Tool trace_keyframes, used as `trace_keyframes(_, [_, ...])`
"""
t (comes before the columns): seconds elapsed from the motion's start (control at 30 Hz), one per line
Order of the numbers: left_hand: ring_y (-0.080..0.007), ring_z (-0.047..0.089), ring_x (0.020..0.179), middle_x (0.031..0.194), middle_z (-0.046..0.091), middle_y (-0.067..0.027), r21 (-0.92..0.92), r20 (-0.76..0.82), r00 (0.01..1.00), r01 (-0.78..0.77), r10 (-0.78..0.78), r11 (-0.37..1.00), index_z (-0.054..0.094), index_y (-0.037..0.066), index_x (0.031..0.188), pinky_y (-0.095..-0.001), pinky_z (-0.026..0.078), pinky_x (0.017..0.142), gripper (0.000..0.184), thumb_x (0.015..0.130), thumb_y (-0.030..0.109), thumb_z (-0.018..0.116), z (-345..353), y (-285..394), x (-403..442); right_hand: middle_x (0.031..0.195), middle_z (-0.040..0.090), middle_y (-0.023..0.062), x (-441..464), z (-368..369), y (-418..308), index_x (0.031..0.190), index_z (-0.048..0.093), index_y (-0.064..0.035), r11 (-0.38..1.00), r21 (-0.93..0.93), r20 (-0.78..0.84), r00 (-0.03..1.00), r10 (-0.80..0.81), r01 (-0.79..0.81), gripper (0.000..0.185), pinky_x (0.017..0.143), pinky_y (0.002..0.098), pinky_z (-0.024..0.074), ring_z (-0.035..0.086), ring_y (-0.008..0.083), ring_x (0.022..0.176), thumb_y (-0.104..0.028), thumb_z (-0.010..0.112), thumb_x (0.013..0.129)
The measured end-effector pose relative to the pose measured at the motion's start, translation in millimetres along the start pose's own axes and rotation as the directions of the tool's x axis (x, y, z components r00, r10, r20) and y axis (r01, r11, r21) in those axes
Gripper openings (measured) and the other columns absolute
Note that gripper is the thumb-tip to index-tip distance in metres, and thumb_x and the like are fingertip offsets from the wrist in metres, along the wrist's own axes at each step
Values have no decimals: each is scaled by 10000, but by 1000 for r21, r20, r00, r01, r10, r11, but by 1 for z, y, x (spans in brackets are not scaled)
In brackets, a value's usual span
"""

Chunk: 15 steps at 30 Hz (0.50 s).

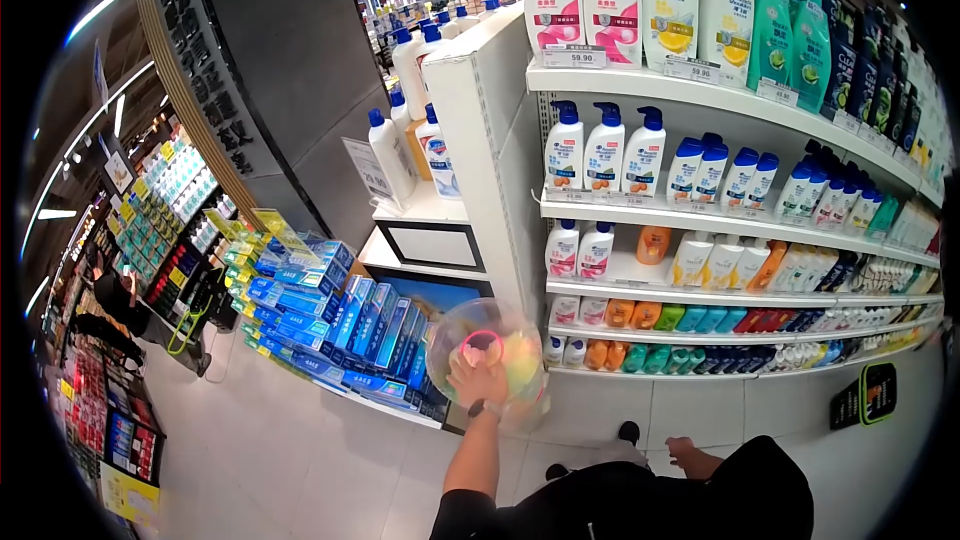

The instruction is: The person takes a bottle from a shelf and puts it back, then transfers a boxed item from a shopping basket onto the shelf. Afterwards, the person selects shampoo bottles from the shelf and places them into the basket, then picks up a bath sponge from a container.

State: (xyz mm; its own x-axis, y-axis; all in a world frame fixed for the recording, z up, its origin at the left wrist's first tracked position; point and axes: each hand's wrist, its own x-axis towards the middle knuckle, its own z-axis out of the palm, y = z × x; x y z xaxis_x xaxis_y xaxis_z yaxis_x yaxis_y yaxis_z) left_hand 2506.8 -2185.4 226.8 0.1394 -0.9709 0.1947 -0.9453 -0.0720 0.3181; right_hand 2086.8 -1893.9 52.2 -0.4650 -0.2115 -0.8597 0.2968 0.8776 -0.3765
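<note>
My left hand (476,381), a dark band at its wrist, rests on a clear round plastic container (440,340) with a pink ring (484,334) at its top. The fingers look spread over the near side of the ring; their tips are hard to make out. Blurred yellow, green and reddish shapes show through the clear wall. My right hand (689,456) hangs low by my body, fingers loosely apart and holding nothing. Stacked blue toothpaste boxes (375,325) lie just left of the container.
Shelves (730,210) of shampoo bottles rise ahead on the right. A white end shelf (425,210) with pump bottles stands behind the container. On the tiled floor at right sits a black shopping basket (863,397). Another person (115,290) stands in the aisle at far left.
</note>
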Motion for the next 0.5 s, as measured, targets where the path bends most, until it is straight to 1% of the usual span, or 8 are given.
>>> trace_keyframes(0.07, [-414,208,1417,1519,285,-210,-13,1,1000,2,-2,1000,614,110,1206,-593,151,1136,527,871,498,491,-1,1,0,968,565,132,1,-3,2,1042,559,3,1000,-13,16,1000,16,-16,296,924,542,445,550,312,923,-230,572,861])
trace_keyframes(0.17, [-412,211,1416,1520,286,-210,-25,-25,1000,-10,9,1000,623,108,1192,-592,151,1136,517,873,491,487,-4,3,-1,999,575,142,-3,-8,9,1061,553,12,991,-136,27,999,-17,20,321,921,515,459,556,315,960,-260,535,891])
trace_keyframes(0.2, [-411,212,1416,1519,287,-211,-31,-39,999,-15,13,999,626,108,1187,-592,151,1136,512,873,488,485,-4,4,-2,1002,577,138,6,-10,16,1064,551,9,995,-104,32,999,5,-2,322,908,499,468,560,311,957,-266,523,898])
trace_keyframes(0.27, [-410,213,1416,1518,289,-211,0,-14,1000,-6,6,1000,633,105,1177,-591,152,1136,505,876,481,479,-5,5,0,1008,581,132,37,-12,30,1071,549,2,998,-42,42,998,44,-42,325,881,468,486,566,305,952,-277,500,912])
trace_keyframes(0.33, [-409,215,1415,1516,292,-212,16,-7,1000,-3,3,1000,637,103,1173,-591,154,1135,501,878,474,474,-5,4,-1,994,595,126,76,-17,56,1083,549,-10,965,-252,130,990,-45,77,327,831,460,489,573,294,933,-280,511,902])
trace_keyframes(0.37, [-408,217,1415,1515,294,-212,15,-14,1000,-5,5,1000,637,103,1173,-591,155,1135,500,879,470,471,-4,4,-1,987,601,122,76,-19,57,1089,549,-16,927,-347,181,980,-83,143,329,807,455,491,576,289,923,-281,516,898])
trace_keyframes(0.5, [-411,222,1410,1509,300,-216,13,-26,1000,-5,6,1000,635,100,1182,-597,156,1131,501,882,461,462,-1,2,0,961,616,133,63,-15,59,1078,572,-11,993,-113,74,997,-34,43,352,763,466,471,581,282,876,-286,567,859])
